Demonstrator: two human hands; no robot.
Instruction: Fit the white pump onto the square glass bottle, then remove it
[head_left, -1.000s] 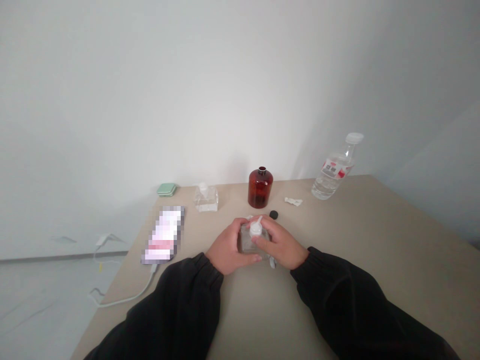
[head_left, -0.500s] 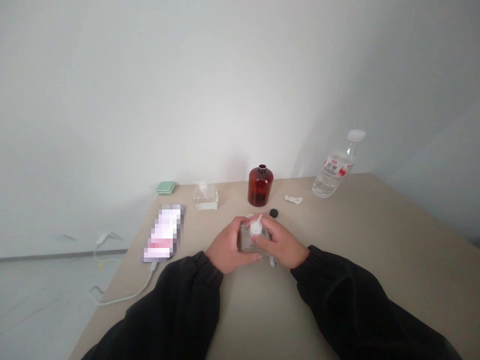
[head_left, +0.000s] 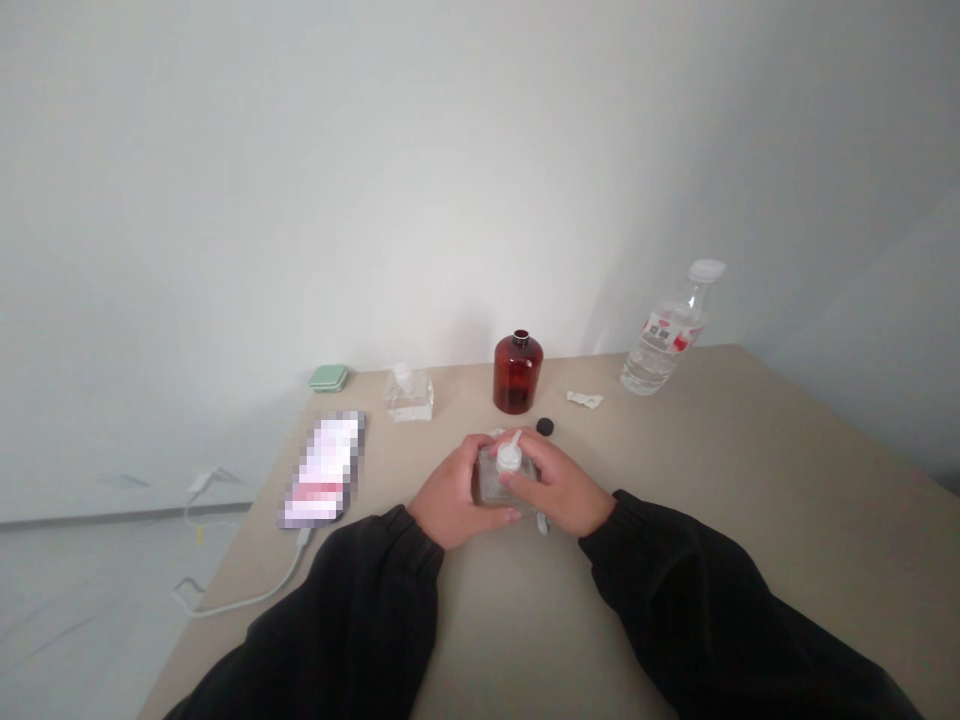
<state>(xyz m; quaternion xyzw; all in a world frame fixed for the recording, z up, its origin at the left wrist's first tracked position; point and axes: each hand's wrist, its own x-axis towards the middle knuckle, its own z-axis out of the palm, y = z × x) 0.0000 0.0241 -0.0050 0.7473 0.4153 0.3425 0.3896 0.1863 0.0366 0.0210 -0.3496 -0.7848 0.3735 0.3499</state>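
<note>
Look, the left hand (head_left: 448, 498) had its grip round the bottle (head_left: 491, 490), seemingly bracing it, while the right hand (head_left: 568, 492) held the cap (head_left: 509, 458), over the surface (head_left: 510, 625), nearer than the brown bottle (head_left: 516, 380)!

Before the right hand (head_left: 559, 487), passage is blocked by cap (head_left: 545, 427) and amber bottle (head_left: 518, 374); rightward, table (head_left: 720, 470) is left open, depth uncertain

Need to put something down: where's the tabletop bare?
Bare: beige tabletop right of the round black cap, in front of the tall clear plastic bottle; also between black fabric sleeves. Crowded: around left hand and right hand holding a clear square bottle.
</note>
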